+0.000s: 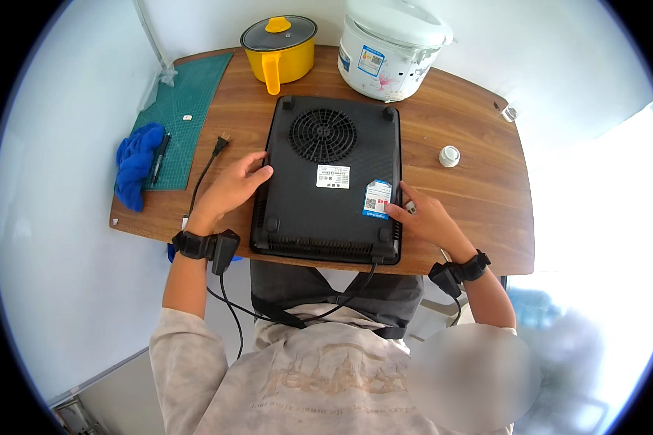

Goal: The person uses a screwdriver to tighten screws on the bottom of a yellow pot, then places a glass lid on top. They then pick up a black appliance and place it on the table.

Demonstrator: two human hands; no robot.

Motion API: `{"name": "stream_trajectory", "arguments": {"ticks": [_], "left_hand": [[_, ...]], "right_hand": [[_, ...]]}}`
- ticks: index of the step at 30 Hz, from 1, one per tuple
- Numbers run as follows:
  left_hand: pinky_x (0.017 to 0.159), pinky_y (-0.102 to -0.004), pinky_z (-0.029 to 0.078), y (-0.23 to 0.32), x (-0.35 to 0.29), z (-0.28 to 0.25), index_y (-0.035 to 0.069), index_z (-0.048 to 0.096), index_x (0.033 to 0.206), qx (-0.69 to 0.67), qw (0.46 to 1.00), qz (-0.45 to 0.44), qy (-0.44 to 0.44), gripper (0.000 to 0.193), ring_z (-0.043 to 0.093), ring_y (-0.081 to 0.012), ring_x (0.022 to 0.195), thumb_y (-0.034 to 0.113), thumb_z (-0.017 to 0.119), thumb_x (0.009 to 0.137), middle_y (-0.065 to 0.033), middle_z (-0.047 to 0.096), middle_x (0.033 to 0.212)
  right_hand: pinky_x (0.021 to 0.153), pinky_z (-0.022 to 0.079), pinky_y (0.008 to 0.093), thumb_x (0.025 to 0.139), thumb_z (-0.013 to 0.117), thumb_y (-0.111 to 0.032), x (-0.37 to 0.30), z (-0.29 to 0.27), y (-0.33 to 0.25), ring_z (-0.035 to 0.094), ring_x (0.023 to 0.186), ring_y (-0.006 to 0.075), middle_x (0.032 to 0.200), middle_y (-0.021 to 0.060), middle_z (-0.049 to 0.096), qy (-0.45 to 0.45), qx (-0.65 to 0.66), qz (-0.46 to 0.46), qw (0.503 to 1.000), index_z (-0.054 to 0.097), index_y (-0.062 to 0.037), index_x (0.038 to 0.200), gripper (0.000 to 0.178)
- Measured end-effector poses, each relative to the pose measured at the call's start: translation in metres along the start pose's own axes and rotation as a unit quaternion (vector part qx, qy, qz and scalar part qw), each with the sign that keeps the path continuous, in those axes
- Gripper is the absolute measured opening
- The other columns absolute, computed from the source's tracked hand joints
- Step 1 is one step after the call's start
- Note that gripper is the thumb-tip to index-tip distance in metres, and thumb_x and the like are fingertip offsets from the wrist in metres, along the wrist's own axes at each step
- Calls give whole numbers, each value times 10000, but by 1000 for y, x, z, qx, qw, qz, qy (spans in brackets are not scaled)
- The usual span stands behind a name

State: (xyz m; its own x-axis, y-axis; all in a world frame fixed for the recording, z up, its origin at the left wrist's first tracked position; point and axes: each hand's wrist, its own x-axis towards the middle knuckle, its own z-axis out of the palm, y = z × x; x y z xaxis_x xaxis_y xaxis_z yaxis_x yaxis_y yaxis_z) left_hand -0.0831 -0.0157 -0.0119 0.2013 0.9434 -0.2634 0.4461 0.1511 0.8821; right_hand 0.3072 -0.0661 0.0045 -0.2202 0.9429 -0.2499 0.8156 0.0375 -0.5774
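Note:
A black induction cooker (308, 206) lies upside down on the table in front of me. Its underside shows a round fan grille (323, 135), a white label (333, 177), a blue and white sticker (376, 199) and stubby corner feet. My left hand (232, 185) grips the left edge, thumb on top. On the right edge is my right hand (429, 217), its thumb over the sticker's side and its fingers along the rim. The cooker's black cord leaves the near edge and hangs below the table. A two-pin plug (221, 142) rests on the tabletop beyond my left wrist.
A yellow pot (292, 64) with a glass lid and a white rice cooker (381, 69) stand at the back. On the left lie a green cutting mat (183, 98), a blue cloth (136, 163) and a black pen (159, 159). A small white round container (449, 156) sits at right.

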Motion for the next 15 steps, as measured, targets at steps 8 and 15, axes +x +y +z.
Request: {"name": "stream_trajectory", "arguments": {"ticks": [8, 15], "left_hand": [[1074, -393, 450, 7, -1, 5, 45, 458, 1458, -22, 999, -26, -13, 555, 549, -331, 1326, 297, 646, 1001, -286, 543, 1419], [1045, -399, 475, -9, -5, 9, 27, 417, 1467, 27, 999, 27, -4, 629, 583, -324, 1278, 307, 685, 971, -258, 589, 1353]], "right_hand": [[886, 527, 472, 930, 669, -569, -1, 0, -4, 651, 1064, 500, 1095, 360, 663, 21, 32, -46, 998, 538, 122, 1310, 799], [941, 507, 452, 936, 672, -546, 3, 3, 1, 645, 1111, 465, 1151, 333, 665, 34, 13, -37, 999, 492, 82, 1415, 810]]}}
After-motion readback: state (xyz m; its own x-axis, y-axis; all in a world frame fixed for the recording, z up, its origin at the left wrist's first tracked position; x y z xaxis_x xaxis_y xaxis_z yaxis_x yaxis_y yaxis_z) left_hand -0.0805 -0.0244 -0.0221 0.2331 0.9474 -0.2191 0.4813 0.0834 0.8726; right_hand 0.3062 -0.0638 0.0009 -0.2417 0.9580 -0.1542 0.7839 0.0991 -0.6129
